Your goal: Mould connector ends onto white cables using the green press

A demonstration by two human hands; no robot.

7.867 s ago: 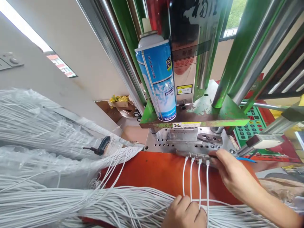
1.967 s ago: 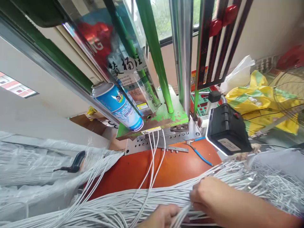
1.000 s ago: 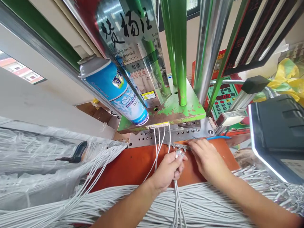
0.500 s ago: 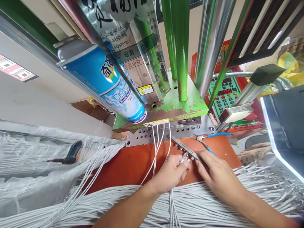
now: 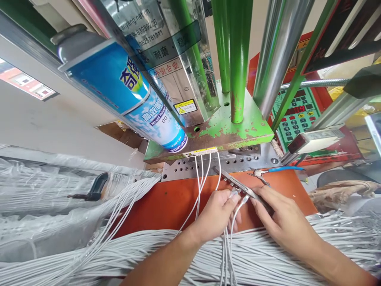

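My right hand (image 5: 278, 210) is closed round the near end of a narrow metal bar (image 5: 235, 180) with small metal pegs along its side. The bar slants over the orange table top, its far end by the drilled steel plate (image 5: 184, 167). My left hand (image 5: 218, 212) pinches a clear cable plug (image 5: 235, 192) against the bar's side. Closer to my right fingers, a second cable plug (image 5: 245, 198) sits at the bar, its white cable (image 5: 233, 226) curving down. Several more white cables run below my left hand, whose lower fingers are partly hidden.
A green press plate (image 5: 232, 131) stands beyond the bar, with a blue spray can (image 5: 127, 95) on its left. Blue-handled cutters (image 5: 276, 170) lie to the right. Bundled white cables (image 5: 143, 254) cross the front. A black clamp (image 5: 97, 188) is at left, a control panel (image 5: 294, 115) at right.
One plug now sits at the bar near my right fingers, its cable hanging free; my left hand holds another plug at the bar. The panel's red digits changed, and the view shifted slightly.
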